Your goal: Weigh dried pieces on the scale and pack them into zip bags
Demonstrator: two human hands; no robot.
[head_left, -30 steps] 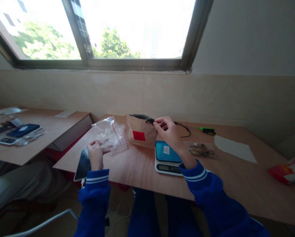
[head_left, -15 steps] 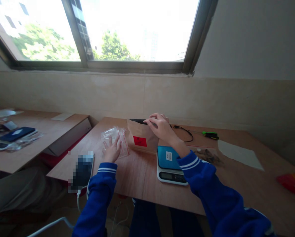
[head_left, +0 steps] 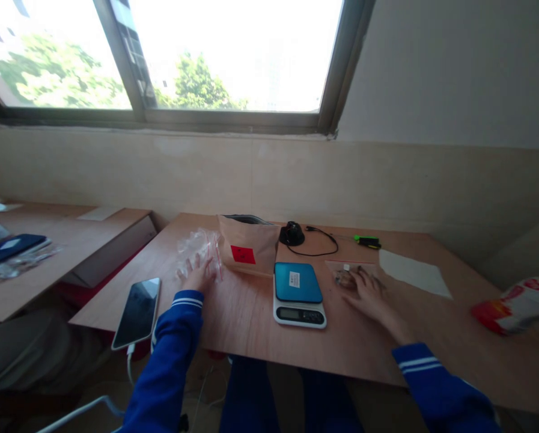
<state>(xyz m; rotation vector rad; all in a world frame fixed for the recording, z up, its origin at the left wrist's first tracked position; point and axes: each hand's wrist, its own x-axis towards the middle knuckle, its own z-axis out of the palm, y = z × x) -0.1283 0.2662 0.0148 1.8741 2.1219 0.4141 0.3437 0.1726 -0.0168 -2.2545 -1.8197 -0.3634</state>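
Observation:
My left hand (head_left: 196,276) lies with fingers spread on clear plastic zip bags (head_left: 200,245) at the left of the table. Over on the right, my right hand (head_left: 369,293) rests, fingers apart, on a clear zip bag (head_left: 341,278) with brown dried pieces inside. Between my hands stands a brown paper pouch (head_left: 260,246) with a red label, its top gaping. A white kitchen scale (head_left: 300,314) with a blue plate sits just right of the pouch's front.
A phone (head_left: 137,313) on a white cable lies near the left edge. Behind the scale are a black round-based device (head_left: 292,233) and its cable. A green-black screwdriver (head_left: 367,241), a paper sheet (head_left: 413,273) and a red-white package (head_left: 515,305) lie rightward. Another table (head_left: 71,240) stands left.
My right hand has moved from the pouch's opening rightward and down onto the bag of brown pieces. My left hand stays on the plastic bags. The view has shifted slightly right.

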